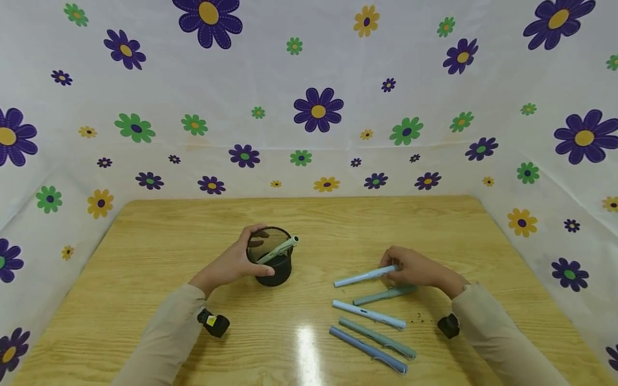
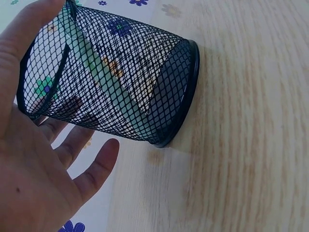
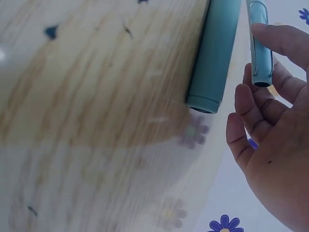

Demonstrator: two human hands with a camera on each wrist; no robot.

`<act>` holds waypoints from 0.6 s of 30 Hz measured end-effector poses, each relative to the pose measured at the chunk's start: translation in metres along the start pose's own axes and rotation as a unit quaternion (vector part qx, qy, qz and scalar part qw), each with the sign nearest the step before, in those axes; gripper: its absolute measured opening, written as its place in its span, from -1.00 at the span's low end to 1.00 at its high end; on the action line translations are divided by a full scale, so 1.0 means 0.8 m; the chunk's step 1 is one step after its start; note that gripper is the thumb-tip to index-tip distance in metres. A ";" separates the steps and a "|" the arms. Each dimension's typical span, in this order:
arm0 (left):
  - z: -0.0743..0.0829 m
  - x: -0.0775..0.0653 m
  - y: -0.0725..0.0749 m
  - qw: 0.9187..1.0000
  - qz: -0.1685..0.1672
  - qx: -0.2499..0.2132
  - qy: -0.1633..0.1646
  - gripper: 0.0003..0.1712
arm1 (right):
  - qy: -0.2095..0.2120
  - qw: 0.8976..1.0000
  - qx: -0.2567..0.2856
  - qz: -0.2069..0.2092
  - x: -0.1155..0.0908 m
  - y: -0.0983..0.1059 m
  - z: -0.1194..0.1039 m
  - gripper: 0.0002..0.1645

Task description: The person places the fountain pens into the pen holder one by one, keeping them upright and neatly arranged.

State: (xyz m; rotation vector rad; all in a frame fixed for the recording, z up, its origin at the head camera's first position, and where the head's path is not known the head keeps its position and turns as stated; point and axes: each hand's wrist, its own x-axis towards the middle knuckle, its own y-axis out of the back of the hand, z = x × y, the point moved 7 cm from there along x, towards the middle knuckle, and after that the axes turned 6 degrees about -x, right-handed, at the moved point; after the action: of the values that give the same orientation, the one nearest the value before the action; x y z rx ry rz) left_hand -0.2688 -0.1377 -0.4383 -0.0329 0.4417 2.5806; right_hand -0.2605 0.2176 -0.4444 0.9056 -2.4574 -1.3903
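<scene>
My left hand (image 1: pixel 230 264) grips a black mesh pen holder (image 1: pixel 281 271), thumb on the near side and fingers around the rim. Inside the holder leans a pale green pen (image 1: pixel 279 250), its end sticking out above the rim; through the mesh (image 2: pixel 130 63) the left wrist view shows it slanting to the base. My right hand (image 1: pixel 412 267) pinches one end of a light blue pen (image 1: pixel 357 278) between thumb and fingers. In the right wrist view, the clip of the held pen (image 3: pixel 261 55) shows by the thumb. Close below lies a teal pen (image 1: pixel 379 296).
Nearer on the wooden table (image 1: pixel 169 241) lie another light blue pen (image 1: pixel 367 313), a grey-green pen (image 1: pixel 374 336) and a darker blue pen (image 1: pixel 364 348), roughly side by side. Small dark specks (image 1: pixel 419 317) dot the wood near the right wrist. A flower-printed cloth (image 1: pixel 270 80) surrounds the table.
</scene>
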 end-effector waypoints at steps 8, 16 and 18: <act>0.002 0.000 -0.001 1.000 -0.002 -0.003 -0.004 0.23 | -0.022 1.000 0.011 0.013 -0.004 0.008 -0.001 -0.86; 0.002 0.001 0.000 1.000 -0.003 -0.008 -0.002 0.22 | -0.002 0.999 0.024 0.039 -0.006 0.018 -0.008 -0.87; 0.001 0.001 0.000 1.000 -0.003 -0.009 -0.001 0.21 | 0.006 0.999 0.026 0.044 -0.007 0.020 -0.012 -0.88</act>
State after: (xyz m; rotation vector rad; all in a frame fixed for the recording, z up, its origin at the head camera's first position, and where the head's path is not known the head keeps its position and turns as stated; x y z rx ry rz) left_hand -0.2690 -0.1370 -0.4375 -0.0373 0.4172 2.5787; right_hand -0.2586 0.2202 -0.4254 0.8042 -2.5020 -1.2952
